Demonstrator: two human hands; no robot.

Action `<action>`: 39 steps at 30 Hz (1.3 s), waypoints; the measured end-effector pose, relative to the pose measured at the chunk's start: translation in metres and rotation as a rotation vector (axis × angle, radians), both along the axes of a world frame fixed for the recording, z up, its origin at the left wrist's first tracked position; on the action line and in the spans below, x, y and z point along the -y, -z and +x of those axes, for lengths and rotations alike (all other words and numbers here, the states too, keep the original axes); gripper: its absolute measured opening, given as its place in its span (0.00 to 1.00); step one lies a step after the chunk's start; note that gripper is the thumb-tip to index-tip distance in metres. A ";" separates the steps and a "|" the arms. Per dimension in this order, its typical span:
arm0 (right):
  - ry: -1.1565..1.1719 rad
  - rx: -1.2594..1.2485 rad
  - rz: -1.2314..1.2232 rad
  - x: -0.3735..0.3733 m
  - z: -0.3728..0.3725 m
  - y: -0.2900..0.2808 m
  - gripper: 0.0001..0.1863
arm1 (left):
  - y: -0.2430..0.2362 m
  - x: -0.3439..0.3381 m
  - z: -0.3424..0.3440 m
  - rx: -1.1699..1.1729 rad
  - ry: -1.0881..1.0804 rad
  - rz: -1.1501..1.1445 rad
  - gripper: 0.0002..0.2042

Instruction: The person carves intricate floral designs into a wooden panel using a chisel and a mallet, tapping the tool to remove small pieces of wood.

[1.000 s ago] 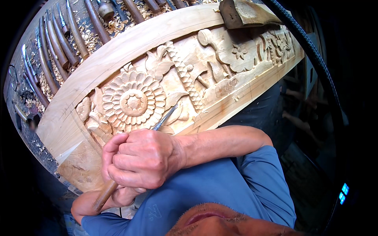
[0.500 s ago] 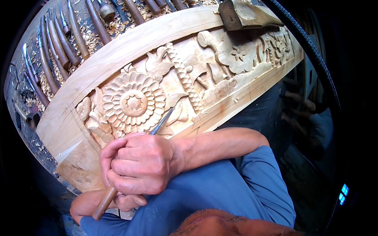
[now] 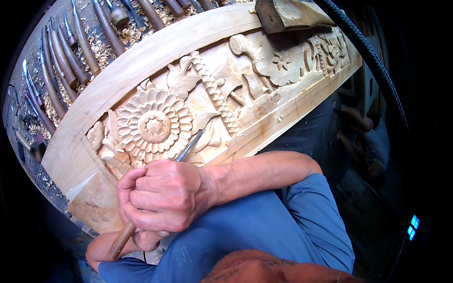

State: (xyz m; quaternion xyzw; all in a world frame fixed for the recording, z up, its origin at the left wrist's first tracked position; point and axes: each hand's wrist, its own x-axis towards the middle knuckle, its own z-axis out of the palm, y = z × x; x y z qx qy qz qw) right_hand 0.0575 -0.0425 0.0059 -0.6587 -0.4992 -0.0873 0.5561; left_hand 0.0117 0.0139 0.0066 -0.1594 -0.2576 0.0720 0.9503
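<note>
My right hand point(image 3: 163, 193) is closed around a carving chisel point(image 3: 126, 238) with a brown wooden handle. Its dark metal blade point(image 3: 189, 147) points up and right, the tip close to a carved leaf on a pale wooden panel point(image 3: 226, 26). Beneath the right hand lies my left hand point(image 3: 148, 239). Its fingers are mostly hidden, and whether it grips the handle cannot be made out. Left of the blade, the panel bears a large round carved flower point(image 3: 154, 126) with layered petals. A twisted rope-like band point(image 3: 214, 92) and smaller carved shapes stand to the flower's right.
Several wooden-handled carving tools point(image 3: 66, 61) lie among wood shavings point(image 3: 96, 47) on the dark bench beyond the panel. A rough wooden block point(image 3: 295, 19) rests on the panel's far right edge. At right hangs a dark cord point(image 3: 373, 59); another person point(image 3: 373, 141) is dimly visible beyond.
The panel and tools sit slightly farther left in the picture. My right hand keeps its hold on the chisel, the tip staying near the same leaf. Less of my left hand shows beneath it.
</note>
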 end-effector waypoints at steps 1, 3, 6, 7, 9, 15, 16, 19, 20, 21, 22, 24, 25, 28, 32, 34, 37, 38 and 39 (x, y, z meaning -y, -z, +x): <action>-0.003 -0.003 0.005 -0.001 0.000 0.001 0.12 | 0.000 -0.001 -0.001 -0.003 -0.002 0.004 0.06; 0.012 -0.008 0.030 -0.005 -0.002 0.003 0.12 | -0.001 -0.003 -0.001 -0.010 -0.010 0.016 0.06; 0.009 0.003 -0.003 -0.001 0.000 0.004 0.12 | 0.004 -0.005 -0.002 -0.017 -0.016 0.012 0.06; 0.000 0.009 -0.023 0.000 0.001 0.005 0.11 | 0.005 -0.006 -0.002 -0.016 -0.013 0.010 0.06; 0.017 0.027 -0.006 0.002 0.001 0.010 0.11 | 0.004 -0.006 0.001 -0.027 -0.008 0.021 0.06; -0.037 0.039 -0.047 -0.001 0.001 0.014 0.14 | 0.008 -0.009 -0.004 -0.024 -0.026 0.016 0.07; -0.039 0.038 -0.042 -0.002 0.000 0.015 0.14 | 0.007 -0.009 -0.003 -0.018 -0.024 0.019 0.07; 0.017 0.156 -0.060 -0.002 0.001 0.014 0.16 | 0.006 -0.004 0.001 0.028 -0.004 -0.011 0.08; 0.009 0.145 -0.055 0.000 0.002 0.010 0.15 | 0.005 -0.002 0.002 0.043 0.013 -0.030 0.08; 0.001 0.133 -0.050 0.003 0.003 0.003 0.15 | 0.002 0.001 0.001 0.066 0.026 -0.048 0.08; -0.006 0.124 -0.049 0.004 0.004 -0.002 0.14 | 0.003 0.005 0.003 0.091 0.044 -0.076 0.09; 0.088 0.211 -0.027 0.004 0.005 -0.004 0.14 | 0.007 0.015 0.010 0.174 0.119 -0.173 0.09; 0.137 0.256 -0.017 0.005 0.006 -0.005 0.14 | 0.013 0.023 0.016 0.298 0.238 -0.302 0.09; 0.298 0.467 -0.115 0.001 0.017 -0.017 0.14 | 0.020 0.013 0.033 0.364 0.188 -0.053 0.09; 0.346 0.306 -0.222 0.035 0.066 -0.029 0.10 | -0.019 -0.041 -0.060 -0.847 0.004 1.303 0.31; 0.393 0.017 -0.014 0.059 0.093 -0.033 0.12 | -0.030 -0.052 -0.046 -0.437 -0.199 1.990 0.25; 0.328 -0.451 0.277 0.108 0.092 -0.062 0.16 | -0.038 -0.030 -0.047 -0.127 -0.523 2.155 0.21; 0.277 -0.490 0.336 0.112 0.087 -0.065 0.17 | -0.033 -0.020 -0.050 -0.105 -0.614 2.157 0.20; 0.190 -0.520 0.408 0.111 0.079 -0.066 0.19 | -0.026 -0.007 -0.050 -0.148 -0.727 2.123 0.19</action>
